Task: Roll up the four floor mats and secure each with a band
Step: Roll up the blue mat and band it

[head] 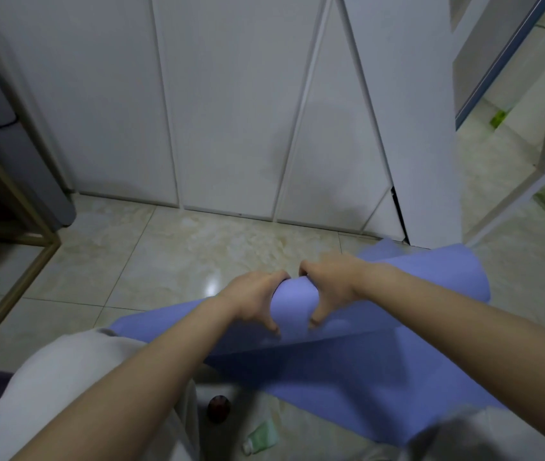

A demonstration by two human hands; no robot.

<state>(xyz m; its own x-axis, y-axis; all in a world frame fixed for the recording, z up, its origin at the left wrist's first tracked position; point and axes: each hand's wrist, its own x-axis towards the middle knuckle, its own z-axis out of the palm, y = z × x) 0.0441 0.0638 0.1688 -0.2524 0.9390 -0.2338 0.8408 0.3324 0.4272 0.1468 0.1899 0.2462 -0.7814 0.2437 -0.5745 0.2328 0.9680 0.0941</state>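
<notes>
On the tiled floor (171, 261), near the cabinet doors, left hand (254, 298) and right hand (331, 287) clamp the purple mat (294, 304), fingers curled over its roll, likely keeping it tight.

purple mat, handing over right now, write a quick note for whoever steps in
Left hand: grips the rolled part of the purple mat, fingers over the far side, thumb on the near side.
Right hand: grips the same roll, close beside the left hand.
Mat: on the tiled floor before the white doors, partly rolled, with a flat stretch lying toward the person.
Done: the roll is started.
Left: finish rolling this mat and band it. No band and no other mats are in view.
A green tube lies on the floor near the person.
</notes>
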